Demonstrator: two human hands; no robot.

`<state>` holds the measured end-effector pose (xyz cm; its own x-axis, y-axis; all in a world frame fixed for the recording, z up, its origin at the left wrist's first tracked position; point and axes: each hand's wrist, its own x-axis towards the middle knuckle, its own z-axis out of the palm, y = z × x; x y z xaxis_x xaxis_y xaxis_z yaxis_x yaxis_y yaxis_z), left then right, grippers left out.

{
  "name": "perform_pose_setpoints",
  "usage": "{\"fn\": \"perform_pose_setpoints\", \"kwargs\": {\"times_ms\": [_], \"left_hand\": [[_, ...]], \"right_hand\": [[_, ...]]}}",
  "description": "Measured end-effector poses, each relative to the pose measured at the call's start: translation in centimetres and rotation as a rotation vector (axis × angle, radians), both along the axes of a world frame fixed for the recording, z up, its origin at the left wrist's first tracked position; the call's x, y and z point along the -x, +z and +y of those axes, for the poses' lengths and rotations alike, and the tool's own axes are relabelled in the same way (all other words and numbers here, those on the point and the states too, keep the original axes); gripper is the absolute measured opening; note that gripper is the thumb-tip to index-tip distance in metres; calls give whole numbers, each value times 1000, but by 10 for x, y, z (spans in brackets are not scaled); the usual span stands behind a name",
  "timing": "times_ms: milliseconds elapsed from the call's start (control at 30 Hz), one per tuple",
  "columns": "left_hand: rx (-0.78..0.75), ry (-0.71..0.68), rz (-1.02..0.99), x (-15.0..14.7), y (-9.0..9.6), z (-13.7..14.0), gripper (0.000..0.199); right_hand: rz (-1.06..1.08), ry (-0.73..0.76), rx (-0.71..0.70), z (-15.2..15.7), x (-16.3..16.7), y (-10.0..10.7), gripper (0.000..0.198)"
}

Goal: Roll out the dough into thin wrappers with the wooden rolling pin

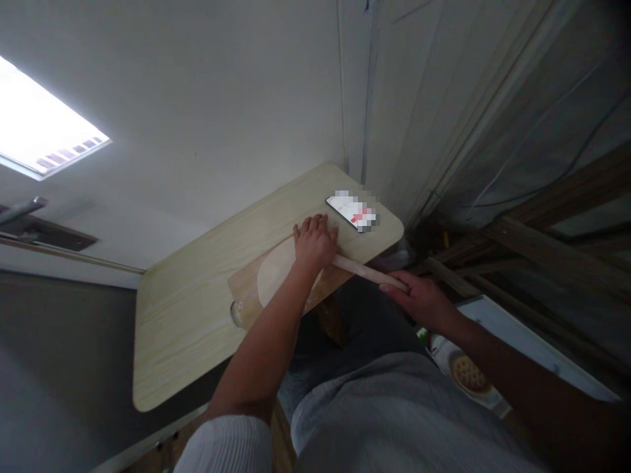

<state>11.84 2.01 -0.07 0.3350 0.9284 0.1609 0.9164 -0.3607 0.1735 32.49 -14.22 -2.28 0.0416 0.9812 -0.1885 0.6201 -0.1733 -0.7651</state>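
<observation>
A pale, flat round sheet that looks like rolled dough (276, 272) lies on a small wooden board (241, 279). My left hand (315, 246) rests over the sheet's far right part, fingers spread and pointing away from me. A light wooden rolling pin (362, 269) slants down to the right from beside that hand; its far end is hidden at the left hand, so I cannot tell whether they touch. My right hand (419, 299) is wrapped round the pin's near end, off the table's edge. My left forearm covers part of the sheet and board.
The board sits on a light wood-grain table (182, 328) against a pale wall. A phone (350, 211) with a lit screen lies at the table's far right. Below right are a container with a lattice-patterned round top (470, 374) and wooden beams (542, 243). A door handle (22, 210) sticks out at left.
</observation>
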Motion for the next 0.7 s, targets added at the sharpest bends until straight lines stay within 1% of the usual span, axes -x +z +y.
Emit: {"fn": "perform_pose_setpoints", "kwargs": {"times_ms": [167, 300, 433, 533, 633, 700], "left_hand": [[-5, 3, 20, -8, 1, 7, 51], [-21, 20, 27, -11, -1, 12, 53], [-29, 28, 31, -14, -1, 15, 54], [-3, 24, 27, -17, 0, 17, 54], [21, 9, -22, -21, 3, 24, 52], [45, 29, -139, -20, 7, 32, 48]], "right_hand": [[-10, -12, -9, 4, -5, -1, 37], [-20, 16, -33, 8, -5, -3, 39], [-84, 48, -56, 15, -3, -2, 38], [-123, 58, -75, 22, 1, 0, 36], [-165, 85, -78, 27, 5, 3, 34], [-167, 103, -77, 28, 7, 4, 34]]}}
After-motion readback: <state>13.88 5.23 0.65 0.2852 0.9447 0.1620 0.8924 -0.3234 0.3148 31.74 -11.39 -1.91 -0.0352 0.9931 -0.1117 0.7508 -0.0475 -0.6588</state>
